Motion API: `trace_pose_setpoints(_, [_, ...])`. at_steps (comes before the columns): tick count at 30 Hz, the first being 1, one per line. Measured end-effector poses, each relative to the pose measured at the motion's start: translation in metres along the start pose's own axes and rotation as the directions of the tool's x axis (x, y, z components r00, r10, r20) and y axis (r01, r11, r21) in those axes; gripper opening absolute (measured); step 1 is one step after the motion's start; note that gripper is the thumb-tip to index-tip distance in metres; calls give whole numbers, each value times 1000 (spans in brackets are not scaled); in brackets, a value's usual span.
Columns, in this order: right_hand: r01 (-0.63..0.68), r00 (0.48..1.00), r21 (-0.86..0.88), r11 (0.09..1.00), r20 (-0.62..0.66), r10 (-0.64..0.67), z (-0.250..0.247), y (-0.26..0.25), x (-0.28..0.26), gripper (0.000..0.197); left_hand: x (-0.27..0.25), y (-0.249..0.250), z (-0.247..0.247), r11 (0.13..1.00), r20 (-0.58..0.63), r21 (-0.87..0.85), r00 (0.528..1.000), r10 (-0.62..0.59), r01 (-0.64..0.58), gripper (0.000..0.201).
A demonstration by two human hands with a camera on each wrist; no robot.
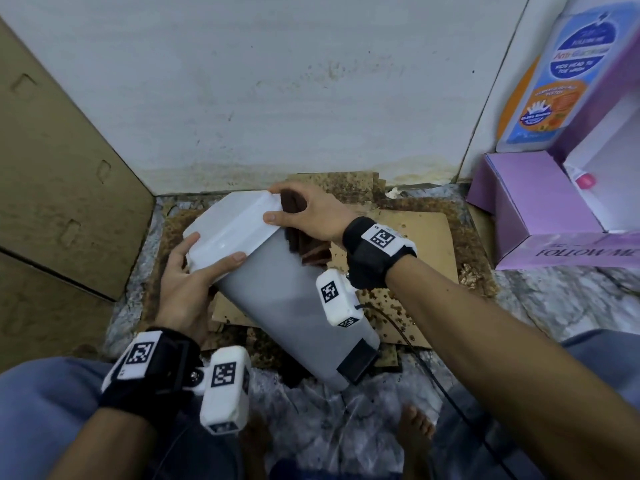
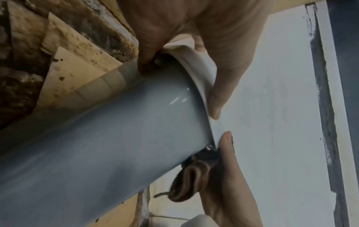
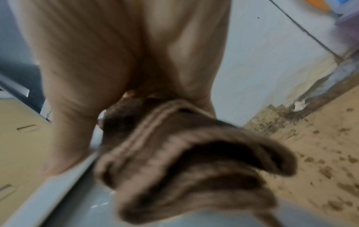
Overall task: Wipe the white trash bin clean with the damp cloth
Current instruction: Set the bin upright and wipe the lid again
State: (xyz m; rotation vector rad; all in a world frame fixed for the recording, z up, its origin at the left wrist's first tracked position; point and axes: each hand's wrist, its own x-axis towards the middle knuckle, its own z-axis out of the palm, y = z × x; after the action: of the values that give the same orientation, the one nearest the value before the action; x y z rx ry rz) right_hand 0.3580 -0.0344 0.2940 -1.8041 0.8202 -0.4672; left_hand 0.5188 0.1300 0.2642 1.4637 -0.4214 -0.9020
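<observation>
plastic, smooth and likely light, the white trash bin lies tilted on stained cardboard on the floor. left hand grips its lid rim; right hand pinches the soft brown cloth against the rim's far side. best held by the rim: the glossy wall looks slippery.

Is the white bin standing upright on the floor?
No, the bin is tipped over at a slant, steadied at its lid end by the left hand.

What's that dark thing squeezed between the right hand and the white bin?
A folded brown cloth. The right hand presses it against the bin just under the lid edge; the head view and left wrist view both show it.
</observation>
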Motion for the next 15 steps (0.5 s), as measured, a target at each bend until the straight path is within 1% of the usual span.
trace_pose_setpoints(2, [3,999,1,1000,-53,-3,0,1,-3,50,8,6,1,1000,10,-10,1000,-9,9,98])
trace_pose_setpoints(4, [-1,995,-4,1000,-99,1,-5,-1,-4,51,19,12,3,1000,41,-7,999,-27,27,95])
trace_pose_setpoints(7, [-1,989,1,1000,-149,1,-18,-3,-5,52,37,22,7,1000,135,17,991,-25,23,89])
trace_pose_setpoints(10, [17,981,-19,1000,-193,-21,-37,-6,-8,63,53,38,22,999,224,46,975,15,-26,79])
trace_pose_setpoints(11, [25,978,-33,999,-205,-31,-45,-7,-9,66,59,45,28,998,256,45,966,34,-47,79])
trace_pose_setpoints(14, [33,968,-51,998,-246,-45,-67,-8,-9,73,73,64,45,993,355,43,931,88,-111,97])
trace_pose_setpoints(15, [35,964,-47,998,-263,-47,-73,-7,-6,76,78,68,51,990,386,44,916,107,-135,100])
